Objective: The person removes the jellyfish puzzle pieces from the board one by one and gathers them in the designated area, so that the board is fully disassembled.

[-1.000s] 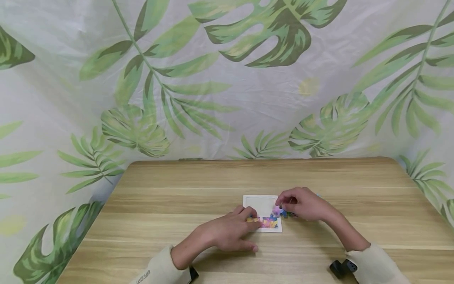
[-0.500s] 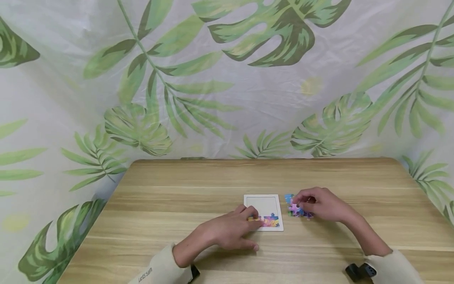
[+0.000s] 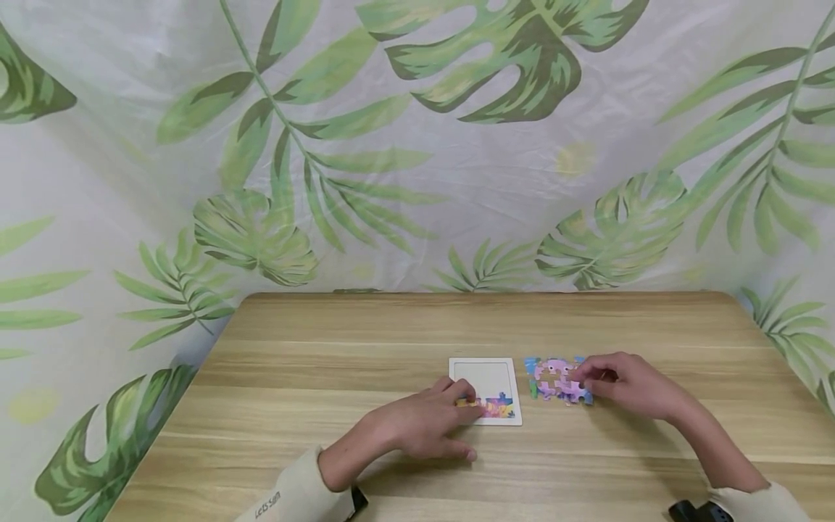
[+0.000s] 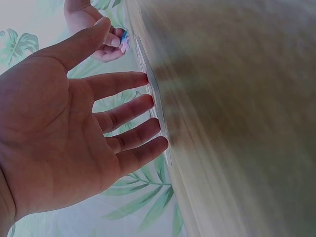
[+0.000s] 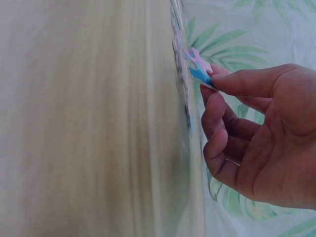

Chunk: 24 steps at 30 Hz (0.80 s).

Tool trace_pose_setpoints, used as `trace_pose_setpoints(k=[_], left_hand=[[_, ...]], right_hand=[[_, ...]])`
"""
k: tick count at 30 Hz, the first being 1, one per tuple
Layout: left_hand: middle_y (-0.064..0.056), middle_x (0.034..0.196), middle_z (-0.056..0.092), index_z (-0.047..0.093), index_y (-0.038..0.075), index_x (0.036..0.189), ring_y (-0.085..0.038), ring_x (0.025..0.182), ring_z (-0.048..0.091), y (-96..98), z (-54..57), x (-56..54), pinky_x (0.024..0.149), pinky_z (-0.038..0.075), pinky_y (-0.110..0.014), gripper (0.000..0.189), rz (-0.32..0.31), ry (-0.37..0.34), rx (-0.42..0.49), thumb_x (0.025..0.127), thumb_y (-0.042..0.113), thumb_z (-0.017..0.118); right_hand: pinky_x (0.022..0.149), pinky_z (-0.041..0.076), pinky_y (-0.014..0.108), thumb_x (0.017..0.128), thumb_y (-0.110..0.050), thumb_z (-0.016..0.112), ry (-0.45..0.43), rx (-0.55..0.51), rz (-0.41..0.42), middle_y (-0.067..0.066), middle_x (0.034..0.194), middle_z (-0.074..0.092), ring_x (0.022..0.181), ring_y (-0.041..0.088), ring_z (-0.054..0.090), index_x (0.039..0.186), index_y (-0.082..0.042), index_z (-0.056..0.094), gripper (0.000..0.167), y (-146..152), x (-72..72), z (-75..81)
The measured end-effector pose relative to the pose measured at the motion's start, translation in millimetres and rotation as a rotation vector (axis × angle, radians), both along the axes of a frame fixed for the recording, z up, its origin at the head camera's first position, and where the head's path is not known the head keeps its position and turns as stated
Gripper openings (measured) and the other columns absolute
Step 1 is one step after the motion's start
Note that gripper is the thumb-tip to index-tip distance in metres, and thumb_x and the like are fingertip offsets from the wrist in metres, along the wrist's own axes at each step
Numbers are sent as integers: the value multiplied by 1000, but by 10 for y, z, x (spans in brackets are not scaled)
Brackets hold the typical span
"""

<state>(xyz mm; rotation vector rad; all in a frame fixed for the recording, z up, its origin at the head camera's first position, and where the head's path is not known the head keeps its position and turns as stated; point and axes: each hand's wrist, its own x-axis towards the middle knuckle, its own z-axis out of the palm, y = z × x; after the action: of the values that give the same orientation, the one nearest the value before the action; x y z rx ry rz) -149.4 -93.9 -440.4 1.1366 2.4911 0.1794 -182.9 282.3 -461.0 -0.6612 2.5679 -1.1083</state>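
"What could go wrong here?"

"Little from the leafy cloth (image 3: 417,217) at twelve o'clock, or the desk (image 3: 326,348) before it. The hands are what stand in the way: the left hand (image 3: 427,426), at eight o'clock on the tray (image 3: 484,373), hides part of it; the right hand (image 3: 626,384) masks the three o'clock edge of the cluster of pieces (image 3: 571,391)."

"Their fingers (image 4: 123,84)?"

"The left's are extended and spread, gripping nothing, tips on the tray. Should they push unevenly, it might skid and jolt the row of pieces (image 3: 500,408) along its six o'clock side. The right's thumb and forefinger are closed in a pinch on a held piece (image 5: 203,70)."

"And the cluster?"

"At the tray's three o'clock, just beside it. A dragging knuckle could scatter it; whether its pieces interlock, I can't tell."

"The held piece?"

"Tilted, right by the cluster. Pinched at one edge, it may slip."
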Motion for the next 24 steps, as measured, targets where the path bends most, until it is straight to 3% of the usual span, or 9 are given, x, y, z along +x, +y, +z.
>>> trace_pose_setpoints(k=[10, 24], left_hand=[[2, 157, 45, 57, 24, 157, -18, 139, 43, 5, -1, 0, 114, 48, -32, 62, 5, -2, 0, 104, 55, 65], [3, 156, 44, 57, 25, 157, -18, 137, 43, -2, 14, 7, 111, 49, -32, 62, 17, -15, 3, 104, 55, 65]], right_hand=[[72, 51, 24, 106, -9, 63, -57, -4, -5, 2, 104, 74, 86, 2, 58, 114, -10, 77, 16, 169, 57, -32], [72, 51, 24, 103, -6, 67, 55, 66, -14, -4, 100, 76, 83, -2, 57, 109, -12, 79, 15, 118, -15, -62]])
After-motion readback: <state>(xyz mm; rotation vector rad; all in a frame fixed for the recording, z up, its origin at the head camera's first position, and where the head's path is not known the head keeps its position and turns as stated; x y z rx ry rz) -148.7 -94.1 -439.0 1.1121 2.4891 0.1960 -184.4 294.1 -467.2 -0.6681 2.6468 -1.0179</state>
